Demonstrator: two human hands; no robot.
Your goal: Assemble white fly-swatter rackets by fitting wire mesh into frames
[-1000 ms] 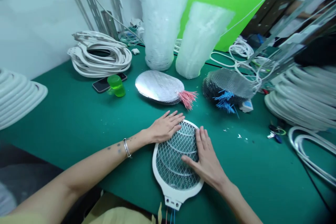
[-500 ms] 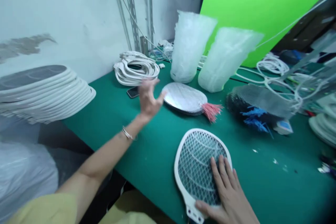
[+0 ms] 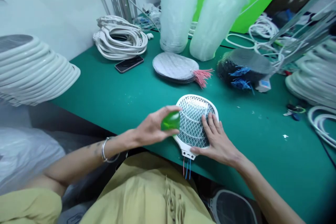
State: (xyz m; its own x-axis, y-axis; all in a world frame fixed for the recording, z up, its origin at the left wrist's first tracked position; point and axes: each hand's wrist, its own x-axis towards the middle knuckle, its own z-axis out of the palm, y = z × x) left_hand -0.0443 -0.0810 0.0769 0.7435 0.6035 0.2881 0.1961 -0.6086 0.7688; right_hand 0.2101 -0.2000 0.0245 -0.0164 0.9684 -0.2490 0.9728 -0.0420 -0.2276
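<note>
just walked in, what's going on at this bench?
One person is working on a white swatter head lying on the green table. The right hand lies flat on its mesh, thumb at the neck, pinning it down. The left hand holds a small green bottle right at the head's left rim. Red and blue wires hang from the neck over the table edge.

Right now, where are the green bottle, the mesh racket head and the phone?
green bottle [image 3: 170,120]: head view, middle of its green body.
mesh racket head [image 3: 191,120]: head view, bare mesh near its centre.
phone [image 3: 129,63]: head view, centre of its dark screen.
</note>
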